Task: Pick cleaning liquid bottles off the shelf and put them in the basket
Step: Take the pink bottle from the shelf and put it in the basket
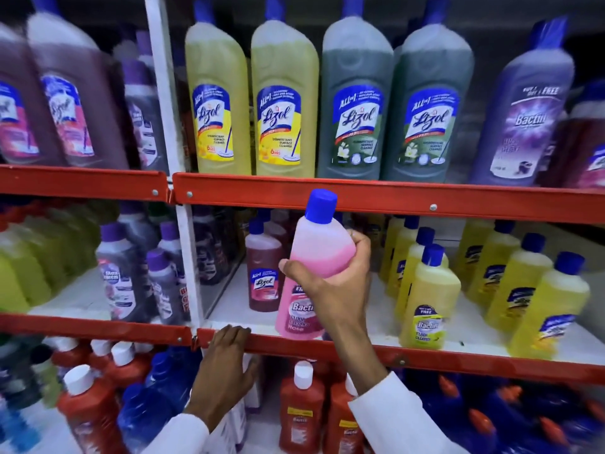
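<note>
The right hand (pixel 330 290) is wrapping its grip around the middle of the pink bottle (pixel 312 267), holding it tilted at the front edge of the middle shelf (pixel 425 355). The left hand (pixel 226 362) is hanging open and empty over the red rail, beside the lower shelf's red bottles (pixel 301 404). The basket is not showing. Swinging the bottle out carelessly could be knocking the yellow bottle (pixel 427 299) just beside it, and a slick body could be slipping from one hand

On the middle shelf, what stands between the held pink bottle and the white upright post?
One dark red Lizol bottle stands between the pink bottle and post; head view.
</note>
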A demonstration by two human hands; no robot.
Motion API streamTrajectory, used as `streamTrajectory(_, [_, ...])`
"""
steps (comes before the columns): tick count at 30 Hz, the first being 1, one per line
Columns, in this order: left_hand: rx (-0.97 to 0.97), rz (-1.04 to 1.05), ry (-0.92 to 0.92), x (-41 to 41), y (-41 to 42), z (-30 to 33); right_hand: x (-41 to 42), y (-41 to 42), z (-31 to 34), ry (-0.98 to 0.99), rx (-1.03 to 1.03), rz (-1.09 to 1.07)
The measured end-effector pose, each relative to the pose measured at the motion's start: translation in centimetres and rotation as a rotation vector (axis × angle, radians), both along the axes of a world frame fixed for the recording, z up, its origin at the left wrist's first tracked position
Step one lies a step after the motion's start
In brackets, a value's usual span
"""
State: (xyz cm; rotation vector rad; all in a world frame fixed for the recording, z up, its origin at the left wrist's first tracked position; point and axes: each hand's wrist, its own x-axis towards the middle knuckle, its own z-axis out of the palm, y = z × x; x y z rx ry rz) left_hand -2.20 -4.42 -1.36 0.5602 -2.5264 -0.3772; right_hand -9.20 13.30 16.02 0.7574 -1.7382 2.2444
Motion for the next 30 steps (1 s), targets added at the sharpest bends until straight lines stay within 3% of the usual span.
streamTrajectory(10, [0.025,-0.016,-0.031,0.3,0.0,-0.2,0.4,-0.2,-1.5,0.108,0.062,-0.045])
streamTrajectory(13, [0.152,-0.094,0.021,0.8,1.5,0.9,0.5,1.4,-2.7,0.086,0.123,-0.021])
streamTrajectory(15, [0.267,-0.254,0.073,1.2,3.6,2.1,0.4,3.0,-3.9,0.065,0.159,0.032])
streamTrajectory(18, [0.594,-0.547,0.101,1.6,7.7,3.3,0.5,6.0,-6.4,0.036,0.261,0.069])
streamTrajectory(20, [0.739,-0.615,0.080,1.3,10.3,3.1,0.5,8.0,-8.9,0.014,0.329,0.079])
streamTrajectory(23, [0.889,-0.582,0.086,0.6,13.7,0.8,0.4,10.9,-13.3,-0.039,0.432,0.120])
streamTrajectory(30, [0.882,-0.409,-0.093,-0.9,19.5,-10.6,-0.8,17.2,-23.9,-0.052,0.787,0.209])
